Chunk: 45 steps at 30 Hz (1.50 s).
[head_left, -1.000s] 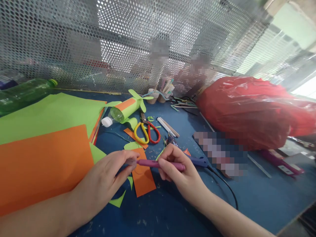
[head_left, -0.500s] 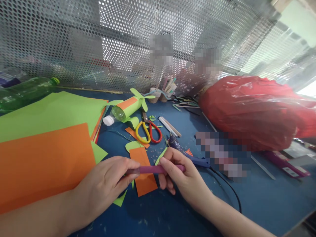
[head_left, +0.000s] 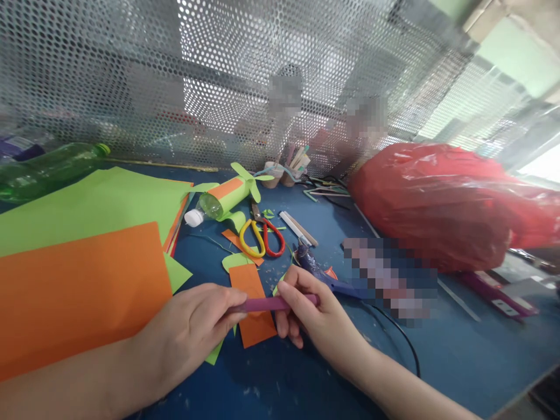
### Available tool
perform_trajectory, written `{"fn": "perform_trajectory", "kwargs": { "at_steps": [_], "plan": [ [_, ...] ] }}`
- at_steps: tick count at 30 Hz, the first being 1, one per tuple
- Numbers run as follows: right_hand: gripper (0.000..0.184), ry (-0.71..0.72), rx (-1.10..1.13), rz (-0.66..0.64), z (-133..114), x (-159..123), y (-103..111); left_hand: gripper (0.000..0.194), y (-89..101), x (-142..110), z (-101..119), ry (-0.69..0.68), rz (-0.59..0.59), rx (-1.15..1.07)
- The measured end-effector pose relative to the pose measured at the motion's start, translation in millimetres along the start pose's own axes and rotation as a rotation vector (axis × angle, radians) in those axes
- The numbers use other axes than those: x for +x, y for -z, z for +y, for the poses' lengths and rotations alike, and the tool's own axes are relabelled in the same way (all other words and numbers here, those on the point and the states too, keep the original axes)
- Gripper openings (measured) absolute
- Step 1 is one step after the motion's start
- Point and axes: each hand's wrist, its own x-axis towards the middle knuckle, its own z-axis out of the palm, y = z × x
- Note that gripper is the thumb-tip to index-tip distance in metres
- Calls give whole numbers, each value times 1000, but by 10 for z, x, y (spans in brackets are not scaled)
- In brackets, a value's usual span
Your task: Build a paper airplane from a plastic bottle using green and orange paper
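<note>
Both hands hold a slim purple pen-like stick [head_left: 266, 304] level above the table. My left hand [head_left: 199, 318] pinches its left end between thumb and fingers, hiding that tip. With thumb and bent fingers, my right hand [head_left: 312, 306] grips the other end. Beneath the stick lies an orange paper strip [head_left: 247, 283], with green paper scraps [head_left: 214, 353] around it. Beyond the hands are scissors [head_left: 263, 236] with one yellow and one red handle. A blue glue gun [head_left: 315, 265] rests just past my right hand.
Green sheets [head_left: 109, 198] and an orange sheet [head_left: 79, 280] lie left. A small bottle wrapped in green paper [head_left: 230, 195] lies behind the scissors. Further around are a green bottle [head_left: 52, 169], cups of sticks [head_left: 289, 175], a red bag [head_left: 429, 204] and a black cord [head_left: 406, 338].
The view has shifted slightly. My right hand and its end of the stick sit a little closer to my left hand. Both hands keep their hold.
</note>
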Motion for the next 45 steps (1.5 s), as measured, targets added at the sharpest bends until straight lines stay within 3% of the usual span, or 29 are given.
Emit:
{"fn": "perform_trajectory", "kwargs": {
  "at_steps": [5, 8, 11, 13, 16, 19, 22, 27, 29, 35, 41, 45],
  "plan": [
    [32, 23, -75, -5, -20, -14, -33, 12, 20, 97, -4, 168, -94, -109],
    [30, 149, -175, 36, -39, -33, -40, 24, 8, 159, -22, 296, -64, -82],
    [20, 330, -378, 155, -50, -31, 0, 39, -51, 151, -76, 296, -1, 40],
    [27, 369, -567, 176, -44, -9, 39, 36, -93, 123, -109, 246, -37, 114],
    [47, 320, -762, 167, -7, 45, 70, 35, -120, 91, -117, 191, -149, 191],
    [52, 288, -865, 190, 42, 91, 69, 38, -104, 85, -87, 167, -209, 245],
    [51, 315, -980, 218, 48, 93, 80, 40, -92, 84, -71, 142, -208, 249],
    [48, 285, -1205, 141, -125, 148, 128, 36, -134, 66, -116, 111, -153, 204],
    [45, 287, -1323, 122, -240, 274, 131, 40, -157, 58, -144, 125, -161, 179],
    [26, 256, -1374, 78, -529, 750, 216, 49, -157, 66, -162, 188, -184, 80],
    [20, 204, -1376, 115, -654, 685, 442, 53, -66, 156, -78, 318, -215, -168],
    [19, 157, -1404, 125, -534, 740, 339, 59, -52, 188, -101, 422, -183, -422]
  ]
}}
